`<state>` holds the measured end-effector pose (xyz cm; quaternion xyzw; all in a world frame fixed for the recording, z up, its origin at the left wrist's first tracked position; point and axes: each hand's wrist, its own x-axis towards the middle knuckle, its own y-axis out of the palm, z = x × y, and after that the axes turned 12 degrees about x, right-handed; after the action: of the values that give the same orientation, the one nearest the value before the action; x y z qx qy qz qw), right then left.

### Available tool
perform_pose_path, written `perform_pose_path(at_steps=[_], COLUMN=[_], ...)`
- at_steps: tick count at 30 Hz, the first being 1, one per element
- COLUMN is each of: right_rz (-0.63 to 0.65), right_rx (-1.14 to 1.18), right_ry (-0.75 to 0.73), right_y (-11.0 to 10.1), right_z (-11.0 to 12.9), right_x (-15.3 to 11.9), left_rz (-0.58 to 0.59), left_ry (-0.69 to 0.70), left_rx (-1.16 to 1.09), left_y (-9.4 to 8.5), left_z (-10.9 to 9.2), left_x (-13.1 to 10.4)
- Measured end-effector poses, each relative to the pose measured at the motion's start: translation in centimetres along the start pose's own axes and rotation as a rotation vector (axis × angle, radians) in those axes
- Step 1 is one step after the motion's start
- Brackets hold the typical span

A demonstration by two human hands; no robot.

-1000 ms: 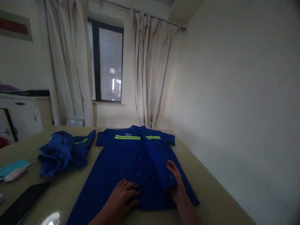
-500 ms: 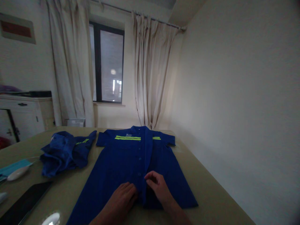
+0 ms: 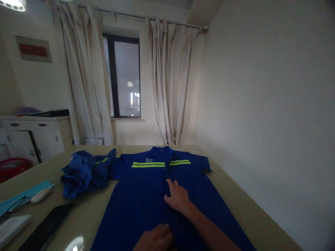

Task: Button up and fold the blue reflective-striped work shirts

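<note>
Two hands to log, both at the shirt (image 3: 136, 205). Saw the right hand (image 3: 178, 197) released over the middle of the front, fingers apart, with nothing visible in the grasp. Found the left hand (image 3: 158, 237) nearer, low on the front, loosely bent and blurred. Could not tell from it whether pinching cloth or merely resting.

Noted the shirt face up on the table (image 3: 246, 209), under both grips and reaching out to either side of them. Saw the collar (image 3: 162, 150) well beyond the right grip, with the yellow stripes (image 3: 148, 165) between, roughly in line across the chest. Saw both short sleeves out to the sides, past the grips.

Judged the spreading well along: body broadly flat, collar at the far end, front halves drawn together at the chest. Judged less settled: the lower front about the left grip, partly covered and running out of view at the near end. Could not make out buttons as fastened or loose. Saw no fold across the body.

Counted as untouched: the bundle (image 3: 83, 174), blue and crumpled, out to the left beyond the left grip, close beside a sleeve. Also noted farther left of the grips, away from the shirt: a mask (image 3: 28, 193) and a black slab (image 3: 47, 225).
</note>
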<state>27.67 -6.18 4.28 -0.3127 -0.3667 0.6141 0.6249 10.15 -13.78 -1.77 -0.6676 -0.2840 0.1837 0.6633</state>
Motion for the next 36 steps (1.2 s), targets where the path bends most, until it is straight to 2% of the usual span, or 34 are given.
perform_pose_path(at_steps=[1,3,5,7,10,12,15,20,24,26,28,29,30,33,34,36], right_rz=[-0.017,-0.068,-0.14,-0.203,-0.248,-0.248,-0.227,-0.188,0.062,0.219,0.253,0.189,0.058,-0.476,-0.579,-0.612], right_rx=[0.048,0.245,0.442,0.531,0.626,0.68,0.683,0.698,0.695,0.702,0.744,0.764,0.766,0.617,0.556,0.485], right_ry=[0.026,0.082,0.111,0.101,0.036,-0.031,-0.119,-0.058,-0.195,-0.208,-0.118,-0.067,-0.031,0.08,0.12,0.146], right_y=[0.4,0.7,0.7,0.5,0.5,0.6,0.8,0.0,-2.6,-4.5,-6.4,-7.2,-7.8,-8.2,-8.0,-7.4], right_z=[-0.4,-1.5,-3.0,-4.5,-5.9,-6.1,-5.6,-4.2,-4.0,-4.8,-6.6,-8.0,-9.5,-14.4,-15.8,-17.5], right_x=[0.7,1.9,2.8,3.1,2.7,2.1,1.5,1.1,-0.6,-1.7,-2.5,-2.7,-2.8,-2.7,-2.6,-2.6], left_rz=[0.042,0.048,0.023,0.043,0.104,0.059,-0.078,-0.176,-0.23,-0.209,-0.13,-0.086,-0.051,-0.059,-0.09,-0.174], left_ry=[-0.077,-0.23,-0.322,-0.376,-0.465,-0.492,-0.482,-0.454,-0.443,-0.36,-0.202,-0.108,-0.009,0.283,0.332,0.294], left_rx=[0.032,0.061,0.058,0.043,0.041,0.059,0.094,0.094,0.054,0.04,0.063,0.099,0.149,0.363,0.442,0.573], left_y=[-1.6,-4.2,-5.5,-5.4,-3.8,-2.7,-2.0,-2.6,-3.3,-3.4,-3.5,-3.5,-3.5,-5.1,-6.4,-10.5], left_z=[-0.1,0.0,0.7,1.8,3.3,3.9,4.1,4.7,5.4,5.4,5.1,5.0,5.0,6.0,6.8,9.2], left_x=[0.6,2.1,3.9,6.0,9.2,10.8,12.2,12.3,10.1,8.2,6.2,5.3,4.5,3.7,3.9,4.7])
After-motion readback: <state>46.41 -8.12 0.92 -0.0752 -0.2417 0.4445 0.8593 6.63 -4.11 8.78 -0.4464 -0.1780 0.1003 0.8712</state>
